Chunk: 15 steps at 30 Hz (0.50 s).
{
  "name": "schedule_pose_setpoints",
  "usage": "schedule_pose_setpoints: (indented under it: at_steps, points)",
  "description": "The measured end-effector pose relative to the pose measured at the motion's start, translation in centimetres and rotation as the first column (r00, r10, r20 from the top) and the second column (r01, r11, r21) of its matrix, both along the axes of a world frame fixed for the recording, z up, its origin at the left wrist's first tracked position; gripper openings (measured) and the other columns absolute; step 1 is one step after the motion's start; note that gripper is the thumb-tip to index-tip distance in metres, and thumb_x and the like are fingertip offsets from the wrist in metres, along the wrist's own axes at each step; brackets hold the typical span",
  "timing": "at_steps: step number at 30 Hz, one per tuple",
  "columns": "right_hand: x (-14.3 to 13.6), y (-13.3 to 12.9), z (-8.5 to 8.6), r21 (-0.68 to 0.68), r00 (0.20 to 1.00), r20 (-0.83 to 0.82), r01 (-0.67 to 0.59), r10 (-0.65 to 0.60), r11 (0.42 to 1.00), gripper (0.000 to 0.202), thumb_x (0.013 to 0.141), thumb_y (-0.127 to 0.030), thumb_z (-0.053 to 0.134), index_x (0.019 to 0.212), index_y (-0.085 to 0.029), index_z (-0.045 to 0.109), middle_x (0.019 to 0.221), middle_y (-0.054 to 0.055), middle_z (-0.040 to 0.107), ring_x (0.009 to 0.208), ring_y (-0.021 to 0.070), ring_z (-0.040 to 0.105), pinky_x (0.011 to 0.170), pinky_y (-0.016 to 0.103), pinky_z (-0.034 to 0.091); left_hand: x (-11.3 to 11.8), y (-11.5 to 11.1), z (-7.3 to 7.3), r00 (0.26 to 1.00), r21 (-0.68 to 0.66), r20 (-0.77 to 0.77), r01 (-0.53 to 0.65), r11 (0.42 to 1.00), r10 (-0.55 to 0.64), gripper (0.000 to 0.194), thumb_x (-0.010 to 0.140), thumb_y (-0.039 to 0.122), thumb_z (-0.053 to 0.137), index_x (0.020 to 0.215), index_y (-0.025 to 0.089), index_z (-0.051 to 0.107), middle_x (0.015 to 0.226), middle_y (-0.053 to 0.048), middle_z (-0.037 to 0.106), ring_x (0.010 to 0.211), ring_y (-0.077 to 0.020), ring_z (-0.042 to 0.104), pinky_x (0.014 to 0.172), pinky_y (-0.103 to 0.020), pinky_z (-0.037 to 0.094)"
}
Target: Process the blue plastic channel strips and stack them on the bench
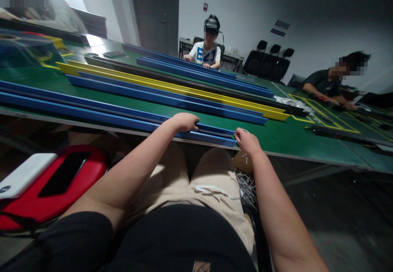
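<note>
A long blue channel strip (132,118) lies along the near edge of the green table, running off to the left. My left hand (187,122) is closed over it a short way from its right end, fingertips at the inner groove. At that right end is my right hand (247,140), its fingers curled in a pinch against the tip of the strip. Whatever is between those fingers is too small to make out. A thin white edge shows by the right knuckles.
Beyond lie more blue strips (166,96), a yellow strip (184,88) and a black strip (172,75). A red stool (92,161) at left carries a phone (63,174) and a white box (26,174). White scraps (247,188) sit below right. Several people sit around the table.
</note>
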State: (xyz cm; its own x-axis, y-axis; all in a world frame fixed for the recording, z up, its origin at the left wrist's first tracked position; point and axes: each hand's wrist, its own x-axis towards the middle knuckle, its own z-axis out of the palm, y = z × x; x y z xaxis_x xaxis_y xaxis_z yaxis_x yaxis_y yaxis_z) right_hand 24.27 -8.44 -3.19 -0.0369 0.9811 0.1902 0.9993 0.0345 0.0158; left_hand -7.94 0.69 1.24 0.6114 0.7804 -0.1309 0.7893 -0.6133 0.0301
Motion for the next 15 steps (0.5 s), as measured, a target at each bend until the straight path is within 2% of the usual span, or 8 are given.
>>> schedule_pose_setpoints:
  at_steps: [5, 7, 10, 12, 15]
  points:
    - [0.1, 0.8, -0.1, -0.002, 0.994, -0.088, 0.063, -0.063, 0.998, 0.030, 0.100, -0.046, 0.044, 0.111, -0.028, 0.066, 0.100, 0.007, 0.074, 0.081, 0.0221, 0.064, 0.065, 0.028, 0.035, 0.0, 0.0, 0.0, 1.000, -0.002, 0.016, 0.008, 1.000, -0.008, 0.044, 0.085, 0.052, 0.055, 0.117, 0.024, 0.068, 0.115, -0.011, 0.074, 0.100, -0.0274, 0.069, 0.076, -0.031, 0.049]
    - [-0.1, 1.1, -0.1, 0.021, 0.990, -0.094, 0.104, -0.101, 0.994, 0.034, 0.100, -0.045, 0.043, 0.121, -0.027, 0.063, 0.104, 0.009, 0.074, 0.085, 0.0240, 0.065, 0.068, 0.030, 0.038, 0.0, 0.0, 0.0, 1.000, -0.005, 0.020, 0.007, 1.000, -0.007, 0.045, 0.085, 0.052, 0.056, 0.117, 0.024, 0.069, 0.115, -0.010, 0.074, 0.100, -0.0271, 0.069, 0.077, -0.031, 0.049]
    - [-0.5, 1.4, -0.2, 0.077, 0.986, -0.074, 0.153, -0.148, 0.985, 0.046, 0.101, -0.042, 0.042, 0.142, -0.025, 0.052, 0.109, 0.013, 0.073, 0.089, 0.0260, 0.066, 0.073, 0.033, 0.042, 0.0, 0.0, 0.0, 1.000, -0.002, 0.021, -0.005, 1.000, 0.005, 0.045, 0.085, 0.052, 0.056, 0.117, 0.025, 0.069, 0.115, -0.009, 0.074, 0.101, -0.0267, 0.069, 0.079, -0.030, 0.049]
    - [-0.8, 1.4, -0.3, 0.115, 0.990, -0.049, 0.139, -0.134, 0.984, 0.050, 0.101, -0.039, 0.041, 0.147, -0.022, 0.047, 0.114, 0.014, 0.071, 0.093, 0.0264, 0.066, 0.077, 0.035, 0.044, 0.0, 0.0, 0.0, 1.000, 0.001, 0.029, -0.007, 1.000, 0.007, 0.045, 0.084, 0.053, 0.057, 0.118, 0.025, 0.069, 0.115, -0.009, 0.074, 0.101, -0.0265, 0.069, 0.078, -0.030, 0.049]
    - [-0.9, 1.2, -0.4, 0.174, 0.996, -0.007, 0.085, -0.085, 0.981, 0.047, 0.101, -0.036, 0.039, 0.142, -0.020, 0.053, 0.119, 0.016, 0.067, 0.101, 0.0274, 0.062, 0.085, 0.037, 0.044, 0.0, -0.1, 0.0, 0.999, -0.001, 0.043, 0.000, 1.000, 0.000, 0.044, 0.084, 0.052, 0.057, 0.118, 0.026, 0.068, 0.114, -0.008, 0.074, 0.098, -0.0257, 0.069, 0.075, -0.029, 0.048]
